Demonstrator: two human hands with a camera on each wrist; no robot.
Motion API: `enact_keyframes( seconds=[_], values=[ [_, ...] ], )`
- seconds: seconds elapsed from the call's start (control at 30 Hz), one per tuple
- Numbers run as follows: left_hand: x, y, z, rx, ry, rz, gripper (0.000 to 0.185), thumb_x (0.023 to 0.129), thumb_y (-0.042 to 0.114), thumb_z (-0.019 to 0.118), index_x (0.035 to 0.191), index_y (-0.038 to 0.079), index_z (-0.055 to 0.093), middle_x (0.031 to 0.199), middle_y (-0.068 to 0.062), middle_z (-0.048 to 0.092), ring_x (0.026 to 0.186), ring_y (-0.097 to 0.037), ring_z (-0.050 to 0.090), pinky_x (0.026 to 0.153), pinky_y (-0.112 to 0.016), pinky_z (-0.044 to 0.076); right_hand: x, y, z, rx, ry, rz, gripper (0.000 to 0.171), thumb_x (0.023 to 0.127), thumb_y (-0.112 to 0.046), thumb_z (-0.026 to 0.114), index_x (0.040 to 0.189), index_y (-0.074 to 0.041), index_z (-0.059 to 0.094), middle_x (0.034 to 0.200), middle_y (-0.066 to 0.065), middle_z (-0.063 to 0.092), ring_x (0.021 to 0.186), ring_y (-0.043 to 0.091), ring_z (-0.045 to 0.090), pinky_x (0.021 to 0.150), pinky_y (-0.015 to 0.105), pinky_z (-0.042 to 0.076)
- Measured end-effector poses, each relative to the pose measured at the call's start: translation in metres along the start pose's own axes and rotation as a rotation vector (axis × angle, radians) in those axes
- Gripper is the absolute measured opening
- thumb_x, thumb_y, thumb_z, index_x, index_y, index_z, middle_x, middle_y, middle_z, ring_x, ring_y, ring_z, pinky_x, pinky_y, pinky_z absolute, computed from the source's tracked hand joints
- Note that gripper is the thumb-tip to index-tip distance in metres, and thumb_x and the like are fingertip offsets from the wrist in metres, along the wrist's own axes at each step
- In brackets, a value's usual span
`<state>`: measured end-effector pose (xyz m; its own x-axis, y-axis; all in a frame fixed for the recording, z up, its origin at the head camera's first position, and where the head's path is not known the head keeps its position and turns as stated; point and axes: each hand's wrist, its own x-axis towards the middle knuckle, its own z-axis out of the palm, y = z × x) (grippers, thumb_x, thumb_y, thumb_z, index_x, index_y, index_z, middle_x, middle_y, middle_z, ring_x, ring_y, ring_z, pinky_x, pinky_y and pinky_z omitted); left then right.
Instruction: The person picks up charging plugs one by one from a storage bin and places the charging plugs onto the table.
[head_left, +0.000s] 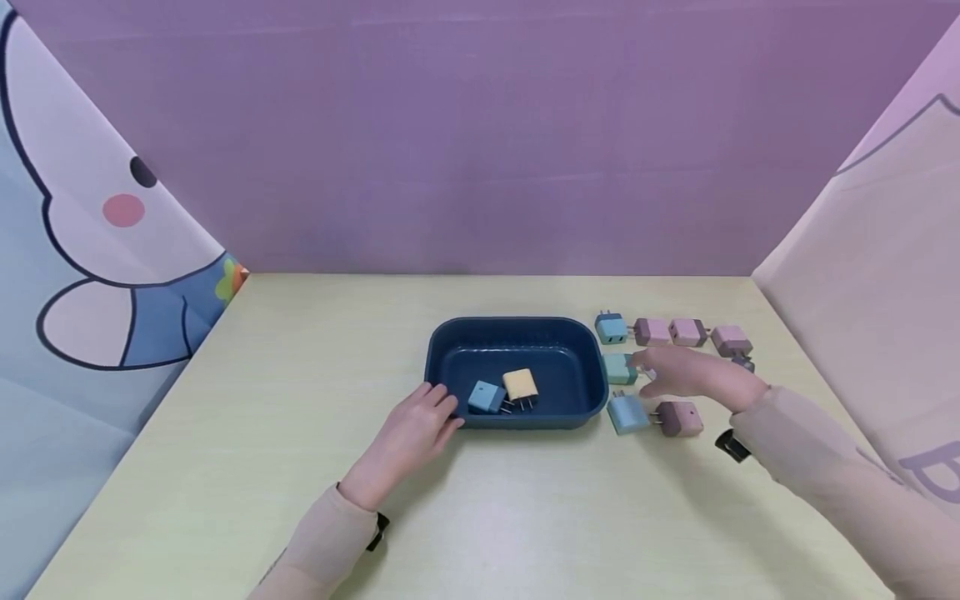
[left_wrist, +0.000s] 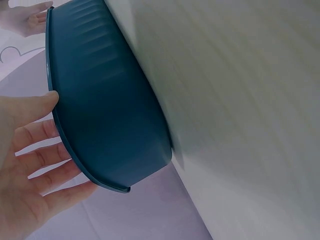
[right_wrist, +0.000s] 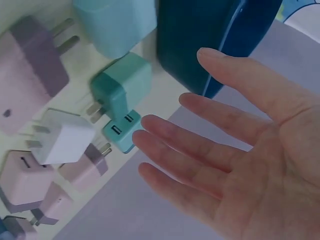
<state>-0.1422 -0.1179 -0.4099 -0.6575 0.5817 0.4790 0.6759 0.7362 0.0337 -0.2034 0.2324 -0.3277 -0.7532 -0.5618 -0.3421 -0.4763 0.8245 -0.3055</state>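
At the near left corner of a dark blue plastic basin point(head_left: 525, 421), my left hand point(head_left: 408, 429) holds the rim, thumb and fingers on either side of it. Inside the basin lie a blue plug charger point(head_left: 486, 397) and a pale yellow plug charger point(head_left: 521, 384). My right hand point(head_left: 675, 371) hovers over the chargers right of the basin, fingers spread and nothing in them in the right wrist view. Nearest its fingertips are a green charger point(right_wrist: 122, 82) and a teal two-port charger point(right_wrist: 122, 131). A white charger point(right_wrist: 66, 135) lies beside them, mostly hidden by the hand in the head view.
Three pink chargers stand along the back, among them one pink charger point(head_left: 652, 332). A light blue charger point(head_left: 628, 414) and a mauve charger point(head_left: 680, 418) lie nearer the front. A purple backdrop point(head_left: 480, 142) rises behind the pale table point(head_left: 330, 350), with printed cloth at both sides.
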Motion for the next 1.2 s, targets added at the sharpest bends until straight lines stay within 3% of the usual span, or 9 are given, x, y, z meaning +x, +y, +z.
enact_keyframes(
  seconds=[0.17,0.43,0.77,1.2],
  values=[
    [0.000,0.000,-0.001,0.005,0.010,0.002,0.014,0.076,0.016,0.068,0.079,0.004,0.061,0.074,-0.005,0.053,0.065,-0.017,0.042,0.061,-0.027,0.039,0.004,-0.005,-0.003,-0.017,0.006,-0.018,0.042,0.075,-0.004,0.065,0.111,0.013,0.052,0.107,0.027,0.056,0.093,0.037,0.057,0.072,0.039,0.048],
    [0.000,-0.001,0.000,0.008,0.016,0.000,0.015,0.075,0.015,0.070,0.079,0.005,0.060,0.074,-0.005,0.053,0.065,-0.018,0.042,0.062,-0.028,0.040,0.011,-0.015,-0.010,0.034,-0.029,0.087,0.045,0.081,-0.006,0.061,0.120,0.009,0.047,0.119,0.026,0.049,0.106,0.040,0.049,0.078,0.043,0.046],
    [0.000,-0.001,0.000,0.006,-0.012,-0.015,0.015,0.075,0.015,0.069,0.080,0.004,0.061,0.075,-0.006,0.054,0.066,-0.018,0.043,0.063,-0.028,0.040,0.024,-0.024,-0.020,-0.058,-0.002,0.006,0.039,0.081,-0.005,0.061,0.116,0.009,0.050,0.114,0.025,0.053,0.101,0.039,0.053,0.078,0.040,0.047],
    [0.001,0.000,-0.003,0.002,-0.026,-0.025,0.016,0.075,0.016,0.069,0.081,0.003,0.061,0.075,-0.005,0.054,0.065,-0.019,0.042,0.063,-0.030,0.040,0.055,-0.051,-0.028,-0.024,-0.086,0.052,0.043,0.086,-0.011,0.056,0.124,0.006,0.044,0.122,0.023,0.049,0.109,0.035,0.049,0.085,0.039,0.043]
  ],
)
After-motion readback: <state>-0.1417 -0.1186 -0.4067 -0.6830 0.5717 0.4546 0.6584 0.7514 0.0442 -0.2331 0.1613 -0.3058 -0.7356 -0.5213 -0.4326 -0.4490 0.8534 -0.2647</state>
